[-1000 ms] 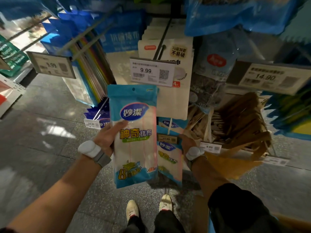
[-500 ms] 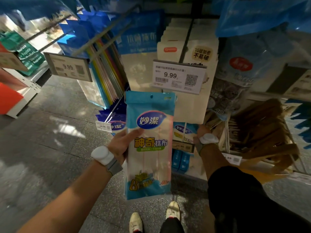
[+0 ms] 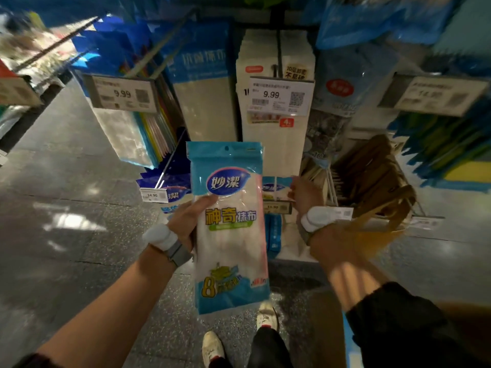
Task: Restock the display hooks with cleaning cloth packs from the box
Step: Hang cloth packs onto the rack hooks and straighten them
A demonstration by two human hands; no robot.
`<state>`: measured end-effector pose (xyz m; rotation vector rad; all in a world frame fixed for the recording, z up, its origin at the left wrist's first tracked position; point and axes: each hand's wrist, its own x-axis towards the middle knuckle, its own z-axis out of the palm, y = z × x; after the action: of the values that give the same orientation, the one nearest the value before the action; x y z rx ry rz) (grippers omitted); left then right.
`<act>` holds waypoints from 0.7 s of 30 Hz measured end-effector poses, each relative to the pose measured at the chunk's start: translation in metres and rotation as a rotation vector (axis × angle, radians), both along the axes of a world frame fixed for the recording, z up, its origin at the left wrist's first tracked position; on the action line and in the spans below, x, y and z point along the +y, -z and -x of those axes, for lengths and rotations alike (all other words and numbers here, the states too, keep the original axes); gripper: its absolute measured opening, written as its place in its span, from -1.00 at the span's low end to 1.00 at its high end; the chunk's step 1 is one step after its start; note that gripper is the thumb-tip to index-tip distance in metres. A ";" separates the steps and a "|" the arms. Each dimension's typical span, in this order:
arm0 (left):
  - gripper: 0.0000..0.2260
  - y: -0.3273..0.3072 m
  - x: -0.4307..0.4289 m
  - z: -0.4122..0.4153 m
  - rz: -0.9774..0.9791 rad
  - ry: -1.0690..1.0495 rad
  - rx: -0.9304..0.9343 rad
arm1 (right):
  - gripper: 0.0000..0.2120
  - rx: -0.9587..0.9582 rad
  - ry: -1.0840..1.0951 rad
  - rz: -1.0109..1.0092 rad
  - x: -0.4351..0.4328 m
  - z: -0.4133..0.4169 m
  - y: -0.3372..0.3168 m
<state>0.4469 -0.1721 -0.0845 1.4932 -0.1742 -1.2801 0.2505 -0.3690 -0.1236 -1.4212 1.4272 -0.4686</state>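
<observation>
The left grip, a bare hand, is closed round the left edge of a cleaning cloth pack, with the thumb pressed across its front just under the blue oval logo. The pack is upright and in the air in front of the display, on none of the hooks; its blue header with the small hanging hole is at the top and a large yellow 8 is printed near its foot. The right grip is stretched forward to the low display hook, just beside the hook's small price tag, where matching packs hang. Its back faces the camera and the fingers are hidden, so I cannot tell whether it is released or grasping anything. Each wrist carries a white device on a band, left and right. Above the held pack hangs a row of tall white packs behind a 9.99 tag; another 9.99 tag sits further left before blue and striped packs. To the right is a bundle of brown items, possibly wooden, though blur hides their kind. The grey stone floor lies below, with two light shoes near the bottom edge.
</observation>
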 end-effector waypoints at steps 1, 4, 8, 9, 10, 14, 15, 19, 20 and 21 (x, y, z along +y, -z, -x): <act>-0.62 -0.002 0.002 0.001 -0.005 0.015 0.001 | -0.57 -0.025 0.055 -0.029 0.012 -0.007 -0.019; -0.39 -0.005 0.006 0.004 0.021 0.040 0.016 | -0.55 -0.187 0.067 0.047 0.034 -0.023 -0.058; -0.48 -0.011 0.016 0.009 0.057 0.106 0.060 | -0.47 -0.243 0.033 -0.046 0.061 -0.036 -0.077; -0.51 -0.011 0.020 0.008 0.061 0.110 0.065 | -0.51 -0.254 0.039 -0.048 0.066 -0.036 -0.081; -0.52 -0.011 0.025 0.008 0.075 0.107 0.068 | -0.54 -0.285 0.036 -0.070 0.067 -0.038 -0.077; -0.39 -0.009 0.038 0.004 0.099 0.074 0.076 | -0.29 -0.407 0.066 -0.215 0.066 -0.037 -0.062; -0.32 -0.008 0.040 0.003 0.098 0.071 0.063 | -0.33 -0.454 0.082 -0.274 0.065 -0.035 -0.058; -0.40 -0.006 0.040 -0.005 0.068 0.050 -0.018 | -0.38 -0.607 0.144 -0.455 0.069 -0.020 -0.063; -0.48 -0.008 0.039 -0.007 0.061 0.066 -0.047 | -0.41 -0.646 0.156 -0.488 0.067 -0.015 -0.058; -0.52 -0.008 0.037 -0.009 0.065 0.072 -0.080 | -0.48 -0.688 0.160 -0.518 0.068 -0.008 -0.059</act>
<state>0.4559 -0.1348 -0.0762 1.4947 -0.3213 -1.2605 0.2588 -0.3005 -0.0648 -0.6358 0.9917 -0.5674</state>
